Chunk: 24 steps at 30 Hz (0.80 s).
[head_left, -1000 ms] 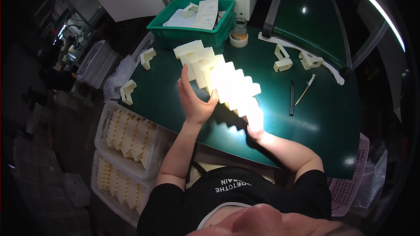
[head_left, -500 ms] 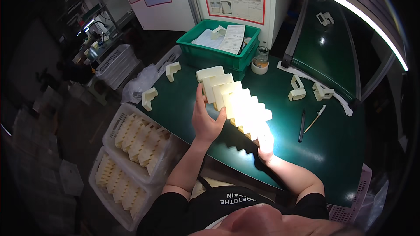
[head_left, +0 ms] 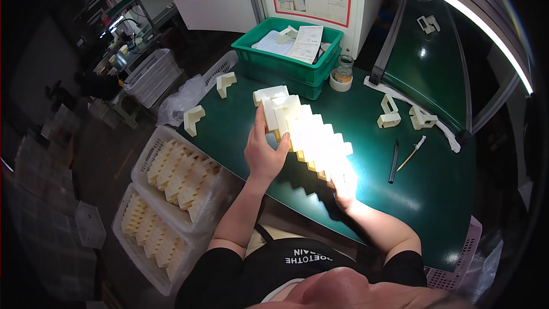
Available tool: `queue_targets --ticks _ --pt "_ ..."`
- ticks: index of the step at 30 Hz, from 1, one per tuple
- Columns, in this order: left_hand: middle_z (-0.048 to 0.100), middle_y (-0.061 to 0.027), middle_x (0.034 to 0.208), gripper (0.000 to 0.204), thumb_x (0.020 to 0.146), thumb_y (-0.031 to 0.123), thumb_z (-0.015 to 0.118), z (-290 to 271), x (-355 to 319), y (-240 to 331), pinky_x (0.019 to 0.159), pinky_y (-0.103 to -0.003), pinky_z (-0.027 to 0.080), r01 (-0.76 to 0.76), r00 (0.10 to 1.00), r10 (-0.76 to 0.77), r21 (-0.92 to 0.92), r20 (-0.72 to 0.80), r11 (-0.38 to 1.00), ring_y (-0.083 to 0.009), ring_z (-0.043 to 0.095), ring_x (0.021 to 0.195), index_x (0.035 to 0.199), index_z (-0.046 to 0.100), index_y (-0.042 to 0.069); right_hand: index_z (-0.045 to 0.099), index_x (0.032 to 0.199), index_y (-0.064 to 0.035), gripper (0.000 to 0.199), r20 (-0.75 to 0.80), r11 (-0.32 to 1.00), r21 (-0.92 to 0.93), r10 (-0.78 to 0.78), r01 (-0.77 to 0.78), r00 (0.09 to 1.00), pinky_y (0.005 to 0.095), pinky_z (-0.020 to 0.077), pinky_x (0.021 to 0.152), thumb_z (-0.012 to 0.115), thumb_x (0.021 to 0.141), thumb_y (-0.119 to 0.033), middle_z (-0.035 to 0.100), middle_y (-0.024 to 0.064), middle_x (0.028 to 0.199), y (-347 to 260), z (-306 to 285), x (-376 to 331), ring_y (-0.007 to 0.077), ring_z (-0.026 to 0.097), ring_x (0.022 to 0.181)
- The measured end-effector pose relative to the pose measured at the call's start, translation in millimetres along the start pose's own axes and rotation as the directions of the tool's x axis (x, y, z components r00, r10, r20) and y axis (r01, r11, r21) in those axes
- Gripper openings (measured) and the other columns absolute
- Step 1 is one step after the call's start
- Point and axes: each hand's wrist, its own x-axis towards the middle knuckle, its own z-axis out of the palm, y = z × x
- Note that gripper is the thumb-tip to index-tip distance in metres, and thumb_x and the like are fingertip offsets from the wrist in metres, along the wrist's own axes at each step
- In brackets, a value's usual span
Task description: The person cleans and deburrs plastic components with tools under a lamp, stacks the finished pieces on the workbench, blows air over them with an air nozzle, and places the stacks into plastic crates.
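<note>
A staggered row of cream plastic parts [head_left: 286, 115], pressed together like a stepped block, is held slanting above the green table. My left hand [head_left: 266, 153] grips the row near its far left end, thumb on the near side and fingers stretched along its outer side. At the near right end my right hand [head_left: 345, 187] is closed round the row; glare from the lamp washes out its fingers and the parts there. Two loose cream parts, an angled one [head_left: 225, 84] and another [head_left: 194, 120], lie on the table to the left of the row.
A green crate [head_left: 243, 51] with papers stands at the back, beside a glass jar [head_left: 342, 71]. Two cream frames [head_left: 389, 115] [head_left: 422, 119], a black pen [head_left: 394, 162] and a cotton-tipped stick [head_left: 410, 156] lie right. White baskets [head_left: 140, 163] of parts stand lower left; a lamp arches overhead.
The row and my left hand have shifted slightly left, and the row's far end sits a little nearer to me over the table. Both hands keep their hold. The view has tilted slightly.
</note>
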Motion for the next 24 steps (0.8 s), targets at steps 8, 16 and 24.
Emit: queue_targets --ticks 8,16,24 --pt "0.066 -0.0088 0.086 0.084 0.083 0.015 0.068 -18.1 -0.8 -23.8 0.073 -0.03 0.051 0.227 0.974 -0.221 -0.355 0.057 0.907 -0.0177 0.064 0.075 0.151 0.02 0.004 0.048 0.132 0.0048 0.049 0.21 0.962 0.101 0.23 -0.255 0.95 0.033 0.0433 0.095 0.058 0.094 -0.023 0.06 0.0103 0.119 14.6 -5.7 -12.4 0.0198 0.057 0.107" --pt "0.059 -0.0046 0.075 0.077 0.087 0.009 0.066 -13.8 -39.9 -60.5 0.071 -0.024 0.047 0.397 0.915 -0.363 -0.237 0.174 0.887 -0.0089 0.057 0.07 0.15 0.021 0.0 0.049 0.133 0.0037 0.048 0.223 0.853 0.062 0.494 -0.518 0.841 0.0329 0.0419 0.097 0.062 0.092 -0.019 0.059 0.0098 0.122 34.5 -16.3 -19.9 0.0186 0.055 0.111" --pt "0.06 -0.0049 0.079 0.076 0.089 0.01 0.063 -6.8 -56.2 -81.6 0.074 -0.025 0.046 0.466 0.883 -0.416 -0.292 0.219 0.835 -0.0099 0.057 0.073 0.15 0.019 0.0 0.06 0.119 -0.0013 0.034 0.191 0.82 0.102 0.54 -0.563 0.82 0.0251 0.0443 0.082 0.064 0.091 -0.02 0.062 0.0042 0.105 85.1 -33.5 -27.6 0.0102 0.056 0.092"
